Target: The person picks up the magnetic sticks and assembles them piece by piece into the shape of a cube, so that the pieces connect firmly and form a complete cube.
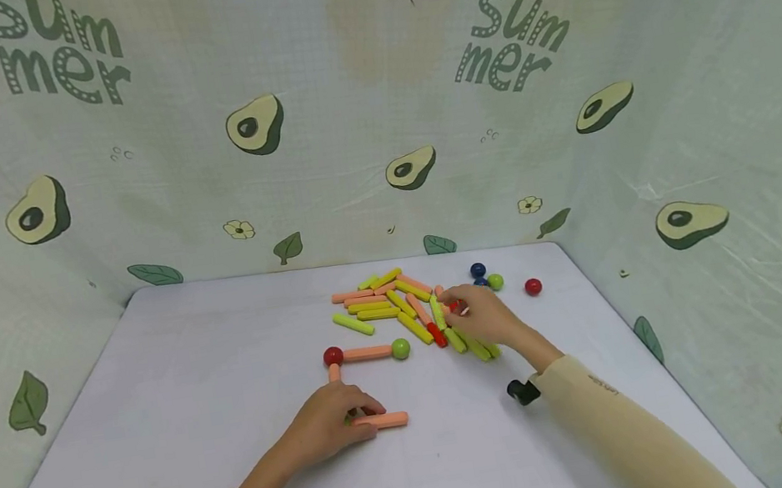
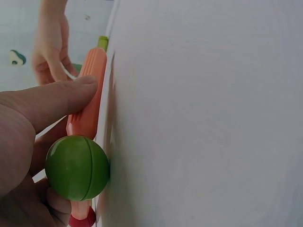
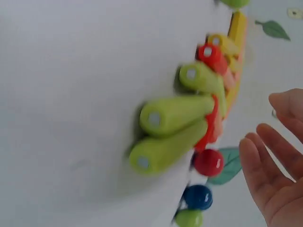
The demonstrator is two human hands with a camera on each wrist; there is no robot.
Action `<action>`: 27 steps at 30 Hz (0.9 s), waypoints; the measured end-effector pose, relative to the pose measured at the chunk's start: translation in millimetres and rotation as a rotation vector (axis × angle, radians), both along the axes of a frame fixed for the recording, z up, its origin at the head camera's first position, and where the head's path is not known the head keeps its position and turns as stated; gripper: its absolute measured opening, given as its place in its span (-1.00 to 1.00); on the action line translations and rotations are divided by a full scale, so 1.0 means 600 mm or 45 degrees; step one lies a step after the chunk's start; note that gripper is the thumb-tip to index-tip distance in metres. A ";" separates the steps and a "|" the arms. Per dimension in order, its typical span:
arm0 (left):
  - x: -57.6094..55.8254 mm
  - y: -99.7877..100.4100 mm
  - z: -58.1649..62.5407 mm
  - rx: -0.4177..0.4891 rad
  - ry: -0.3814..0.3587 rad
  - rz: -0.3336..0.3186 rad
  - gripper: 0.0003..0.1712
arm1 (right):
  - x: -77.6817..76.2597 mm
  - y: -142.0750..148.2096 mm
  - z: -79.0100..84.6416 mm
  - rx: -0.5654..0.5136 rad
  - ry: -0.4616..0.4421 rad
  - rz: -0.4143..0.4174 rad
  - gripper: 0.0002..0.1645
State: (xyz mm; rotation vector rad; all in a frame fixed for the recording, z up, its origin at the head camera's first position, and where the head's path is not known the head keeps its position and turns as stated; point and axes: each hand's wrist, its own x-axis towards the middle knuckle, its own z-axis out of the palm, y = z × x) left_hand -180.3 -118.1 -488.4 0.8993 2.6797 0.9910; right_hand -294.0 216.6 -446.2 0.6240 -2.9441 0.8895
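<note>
My left hand [image 1: 330,424] pinches an orange toy building rod [image 1: 390,420], with the thumb [image 2: 80,90] pressed along its side. That rod joins a green ball [image 2: 78,168], which lies against the fingers and is mostly hidden in the head view. From this ball another orange rod [image 1: 334,372] runs to a red ball [image 1: 333,357]. A third orange rod [image 1: 367,354] links the red ball to a green ball [image 1: 401,349]. Over the right side of the rod pile my right hand [image 1: 484,316] hovers, thumb and fingers apart with nothing between them in the right wrist view.
Loose yellow rods [image 1: 377,313], orange rods, light green rods [image 3: 175,113] and red rods [image 3: 213,56] lie in a pile at the table's far middle. Behind the right hand sit dark blue balls [image 1: 477,270], a green ball [image 1: 495,281] and a red ball [image 1: 533,287]. A printed cloth [image 1: 337,185] hangs behind the white table [image 1: 178,394].
</note>
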 end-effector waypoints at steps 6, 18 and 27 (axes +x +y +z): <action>0.003 0.000 0.004 0.011 -0.013 -0.002 -0.73 | -0.040 0.120 -0.012 0.099 0.174 -0.229 -0.58; 0.001 0.000 -0.001 -0.009 -0.025 0.013 -0.72 | -0.062 0.257 -0.046 0.156 0.054 -0.344 -0.46; 0.002 0.003 0.004 0.007 -0.020 -0.001 -0.73 | -0.066 0.262 -0.055 0.185 0.030 -0.353 -0.53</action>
